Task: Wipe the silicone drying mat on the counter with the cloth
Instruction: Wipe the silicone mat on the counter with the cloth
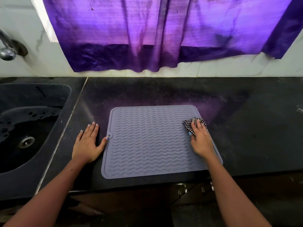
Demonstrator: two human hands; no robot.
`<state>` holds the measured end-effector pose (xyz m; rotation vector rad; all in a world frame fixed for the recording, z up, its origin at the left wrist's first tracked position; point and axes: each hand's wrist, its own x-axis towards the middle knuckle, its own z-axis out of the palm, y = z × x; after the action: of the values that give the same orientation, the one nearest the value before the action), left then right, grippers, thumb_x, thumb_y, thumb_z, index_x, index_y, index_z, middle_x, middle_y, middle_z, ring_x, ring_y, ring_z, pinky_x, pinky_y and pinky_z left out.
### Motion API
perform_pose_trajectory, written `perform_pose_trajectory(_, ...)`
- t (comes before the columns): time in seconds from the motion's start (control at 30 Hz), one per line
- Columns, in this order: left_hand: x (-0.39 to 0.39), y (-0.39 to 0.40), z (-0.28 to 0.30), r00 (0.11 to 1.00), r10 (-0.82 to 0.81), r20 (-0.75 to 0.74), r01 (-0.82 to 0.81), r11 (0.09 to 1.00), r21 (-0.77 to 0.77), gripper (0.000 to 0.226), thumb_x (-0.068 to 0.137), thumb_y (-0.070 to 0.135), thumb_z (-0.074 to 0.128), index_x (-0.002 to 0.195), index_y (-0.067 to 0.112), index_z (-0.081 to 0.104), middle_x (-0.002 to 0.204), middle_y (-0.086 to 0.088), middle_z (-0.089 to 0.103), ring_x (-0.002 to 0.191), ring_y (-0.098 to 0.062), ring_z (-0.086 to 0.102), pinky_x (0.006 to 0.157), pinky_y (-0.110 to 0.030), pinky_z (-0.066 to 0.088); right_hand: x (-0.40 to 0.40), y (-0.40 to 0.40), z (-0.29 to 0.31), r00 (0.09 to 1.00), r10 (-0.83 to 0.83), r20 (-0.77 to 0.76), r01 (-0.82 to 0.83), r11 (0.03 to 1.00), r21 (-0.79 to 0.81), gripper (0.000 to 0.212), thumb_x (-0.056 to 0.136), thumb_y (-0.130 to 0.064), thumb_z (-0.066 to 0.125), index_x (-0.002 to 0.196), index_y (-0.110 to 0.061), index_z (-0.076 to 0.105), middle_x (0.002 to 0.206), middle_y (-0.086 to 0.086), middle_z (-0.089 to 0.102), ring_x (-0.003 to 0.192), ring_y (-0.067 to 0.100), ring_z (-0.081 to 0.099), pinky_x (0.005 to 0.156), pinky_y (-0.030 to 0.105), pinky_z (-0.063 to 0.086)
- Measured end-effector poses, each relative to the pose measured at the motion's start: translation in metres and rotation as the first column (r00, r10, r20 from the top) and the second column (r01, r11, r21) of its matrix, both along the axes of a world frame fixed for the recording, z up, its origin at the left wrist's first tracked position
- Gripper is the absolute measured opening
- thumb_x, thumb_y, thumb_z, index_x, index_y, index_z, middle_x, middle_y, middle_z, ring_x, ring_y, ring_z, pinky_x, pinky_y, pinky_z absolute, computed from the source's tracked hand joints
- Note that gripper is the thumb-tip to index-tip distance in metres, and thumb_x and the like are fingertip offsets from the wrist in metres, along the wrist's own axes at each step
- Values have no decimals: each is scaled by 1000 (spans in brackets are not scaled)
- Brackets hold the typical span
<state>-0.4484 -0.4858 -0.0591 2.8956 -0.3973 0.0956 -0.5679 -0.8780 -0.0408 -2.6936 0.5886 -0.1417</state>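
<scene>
The right hand [200, 139] presses a checked cloth [193, 124] under its fingers, a narrow grip bunching the fabric on the far right part of the grey mat [147, 141]. The mat lies flat on the dark table [246, 128]. Across the mat from that grip, the left hand [88, 143] rests spread and flat, holding nothing, thumb touching the mat's edge.

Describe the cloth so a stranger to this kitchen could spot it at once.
Start at the black counter to the right of the sink; a grey wavy-ribbed mat lies on it. At the mat's right edge, the right hand presses a crumpled cloth, the only black-and-white checked thing in view.
</scene>
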Motion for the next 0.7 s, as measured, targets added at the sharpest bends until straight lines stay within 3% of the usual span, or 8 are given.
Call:
perform_pose_trajectory(0.1, -1, 0, 1, 1000, 1, -5, -1, 1000, -2, 98, 74, 73, 4, 148, 11, 23, 157, -1, 17, 146, -12, 9, 117, -34, 5, 5, -6, 16, 998, -51, 39, 35, 934, 355, 47, 97, -8, 43, 143, -9, 35, 156, 7, 20, 143, 22, 21, 116, 29, 14)
perform_pose_trajectory(0.17, -2, 0, 2, 1000, -1, -15, 1, 1000, 1, 100, 73, 73, 2, 148, 11, 22, 158, -2, 16, 146, -13, 9, 118, -34, 5, 1, -10, 36, 970, -222, 102, 72, 659, 749, 38, 99, -8, 39, 136, -7, 47, 145, 8, 43, 127, 18, 44, 110, 30, 32)
perform_pose_trajectory(0.2, -3, 0, 3, 1000, -3, -20, 3, 1000, 5, 101, 72, 73, 2, 148, 11, 22, 158, -2, 16, 146, -13, 9, 118, -35, 5, -4, -14, 44, 944, -306, 125, 66, 547, 834, 36, 100, -8, 37, 133, -7, 50, 138, 7, 51, 120, 17, 51, 105, 31, 38)
perform_pose_trajectory(0.23, -3, -1, 4, 1000, -4, -25, 4, 1000, 7, 101, 72, 73, 2, 148, 10, 23, 158, -3, 17, 146, -14, 10, 118, -35, 5, -9, -17, 48, 928, -346, 137, 85, 555, 828, 35, 99, -8, 38, 131, -9, 53, 134, 6, 54, 117, 18, 53, 105, 32, 40)
perform_pose_trajectory(0.27, -3, -1, 5, 1000, -3, -26, 3, 1000, 7, 101, 72, 73, 2, 148, 10, 25, 157, -4, 18, 146, -15, 11, 118, -36, 6, -17, -17, 51, 928, -346, 140, 131, 654, 745, 35, 98, -8, 41, 130, -11, 54, 133, 5, 55, 119, 20, 53, 107, 34, 39)
perform_pose_trajectory(0.37, -5, -1, 7, 1000, 14, 5, -15, 1000, 26, 99, 75, 72, 6, 143, 5, 35, 154, -11, 27, 144, -22, 19, 117, -41, 10, -42, -1, 36, 984, -174, 31, 158, 945, 287, 44, 94, -9, 48, 138, -12, 45, 148, 8, 39, 136, 26, 37, 114, 37, 29)
perform_pose_trajectory(0.5, -18, -3, 6, 999, 8, 33, -9, 1000, 25, 96, 79, 67, 6, 139, -1, 38, 152, -18, 28, 141, -29, 27, 116, -43, 13, -66, 27, 1, 995, -100, -2, 99, 986, -136, 59, 94, -14, 44, 148, -16, 22, 159, 1, 10, 146, 23, 9, 117, 38, 14)
perform_pose_trajectory(0.7, -34, 1, 2, 995, -3, -101, 6, 1000, 30, 105, 70, 73, -7, 149, 7, 12, 159, -8, 6, 147, -19, 2, 118, -36, -1, -59, -1, 0, 997, -38, 73, 25, 985, 172, 50, 94, -10, 47, 143, -17, 36, 155, -5, 23, 145, 17, 16, 116, 41, 22)
